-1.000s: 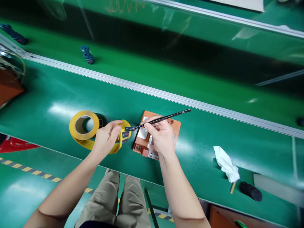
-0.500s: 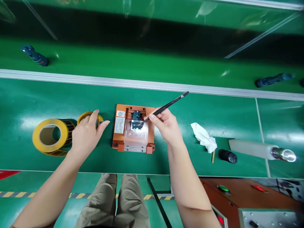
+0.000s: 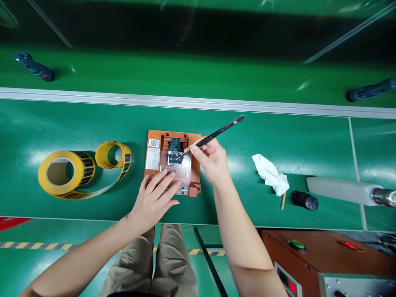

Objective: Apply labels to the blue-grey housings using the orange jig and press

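Observation:
Black tweezers [image 3: 220, 131] are gripped in my right hand [image 3: 213, 161], their tips pointing down-left at a dark label [image 3: 175, 159] with red lettering. The label lies over the clear plastic plate [image 3: 184, 173] of an orange fixture [image 3: 196, 144]; whether it is stuck down I cannot tell. A dark blue tool part [image 3: 175, 144] sits in the fixture behind the plate. My left hand [image 3: 154, 200] rests with fingers spread over the plate's near left part, covering the fixture's front left corner. Left of it stands a yellow label roll [image 3: 58, 173], its strip running to a smaller coil [image 3: 107, 154].
To the right lie a crumpled white tissue [image 3: 270, 173], a black cylinder [image 3: 305, 200] and a pale bottle [image 3: 342, 190] on its side. Dark blue tools [image 3: 34, 66] stand beyond the metal rail [image 3: 198, 102]. A brown control box [image 3: 324, 247] is below right.
My left hand has moved right, from the smaller label coil to the clear plate of the fixture. My right hand keeps the tweezers at the label. The view has shifted slightly.

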Motion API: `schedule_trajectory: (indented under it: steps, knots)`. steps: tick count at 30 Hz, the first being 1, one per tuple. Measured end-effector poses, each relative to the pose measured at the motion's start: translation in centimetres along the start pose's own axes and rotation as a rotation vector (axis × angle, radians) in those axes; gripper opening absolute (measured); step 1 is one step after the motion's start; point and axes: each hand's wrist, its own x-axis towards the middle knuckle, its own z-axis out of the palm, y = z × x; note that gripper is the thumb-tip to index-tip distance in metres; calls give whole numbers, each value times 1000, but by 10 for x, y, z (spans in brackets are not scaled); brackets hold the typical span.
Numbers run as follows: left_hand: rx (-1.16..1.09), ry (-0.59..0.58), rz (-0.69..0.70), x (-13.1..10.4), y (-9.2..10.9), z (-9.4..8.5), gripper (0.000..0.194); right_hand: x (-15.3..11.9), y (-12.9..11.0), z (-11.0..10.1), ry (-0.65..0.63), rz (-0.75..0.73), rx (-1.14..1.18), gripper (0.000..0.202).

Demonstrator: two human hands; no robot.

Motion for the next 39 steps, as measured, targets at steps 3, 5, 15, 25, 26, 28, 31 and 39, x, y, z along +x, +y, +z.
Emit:
schedule_trajectory:
  steps: [3,5,15,25,26,28,31,39]
  knots:
    - [-5,0,-5,-1,-2,0,46,-1,2,1,9,-10,6,16]
    - [-8,1,-8,-1,-1,0,46,-1,3,1,10,-11,6,15]
    - [14,-29,-6,-1,0,-4,47,-3,2,2,16,-4,-15,18]
    - [163,-169,32,23,-15,-18,57,-2,0,1,-2,-11,-47,23]
    - [169,-183,35,25,-15,-19,58,-2,0,1,-4,-12,-44,22]
    - [175,-208,40,28,-15,-21,61,-2,2,1,-8,-6,-32,21]
    - [184,-254,50,31,-13,-26,66,0,4,1,9,22,20,24]
    - [-75,-49,-159,50,-36,-15,84,-19,0,-23,500,-94,-30,17]
